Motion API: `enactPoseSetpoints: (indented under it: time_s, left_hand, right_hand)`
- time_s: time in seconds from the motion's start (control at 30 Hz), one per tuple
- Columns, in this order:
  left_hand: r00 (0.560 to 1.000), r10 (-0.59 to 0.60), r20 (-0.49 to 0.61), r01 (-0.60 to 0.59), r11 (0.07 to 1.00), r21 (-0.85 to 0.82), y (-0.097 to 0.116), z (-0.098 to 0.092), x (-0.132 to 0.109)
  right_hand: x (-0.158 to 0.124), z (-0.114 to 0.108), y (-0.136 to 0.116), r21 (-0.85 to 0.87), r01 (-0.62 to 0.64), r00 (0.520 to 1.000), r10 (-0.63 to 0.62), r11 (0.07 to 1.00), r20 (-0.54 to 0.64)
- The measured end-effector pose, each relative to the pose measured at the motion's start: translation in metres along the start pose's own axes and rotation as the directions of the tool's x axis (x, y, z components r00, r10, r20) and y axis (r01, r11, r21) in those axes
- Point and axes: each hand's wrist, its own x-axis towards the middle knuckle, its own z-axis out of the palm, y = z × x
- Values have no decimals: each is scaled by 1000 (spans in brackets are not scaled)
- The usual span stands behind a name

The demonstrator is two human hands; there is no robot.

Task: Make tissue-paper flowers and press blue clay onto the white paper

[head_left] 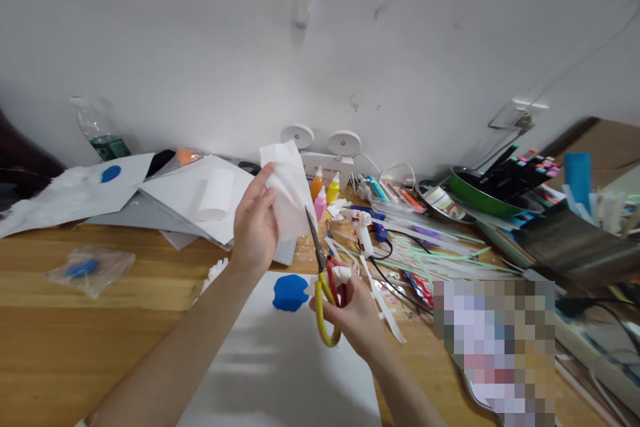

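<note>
My left hand [256,227] pinches a thin white sheet of tissue [287,193] and holds it upright above the table. In my right hand [350,310] are scissors [324,280] with yellow and red handles, their blades pointing up beside the tissue's lower right edge. Something white is also tucked within the right hand's grip. Below both hands lies a large white sheet [285,367] with a flat blue piece [291,293] on it.
Paint bottles [333,188], a glue gun [363,233] and strips cover the table's middle and right. A green pan [480,195] holds markers. At left are papers, a white roll [216,195], a plastic bag [93,271] and a bottle [100,130].
</note>
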Motion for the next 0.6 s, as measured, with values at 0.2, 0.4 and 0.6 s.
enactPoseSetpoints:
  time_s: [0.2, 0.4, 0.6]
  left_hand:
    - [1000, 14, 9, -14, 1000, 25, 4, -2, 0]
    - [998, -20, 63, 22, 999, -24, 4, 0, -1]
    - [983, -107, 152, 108, 994, 0, -2, -3, 2]
  right_hand:
    - [-3, 0, 2, 19, -27, 1000, 27, 999, 1]
    - [-7, -1, 10, 125, -68, 968, 35, 990, 249]
    - [-11, -1, 19, 134, 41, 976, -68, 990, 207]
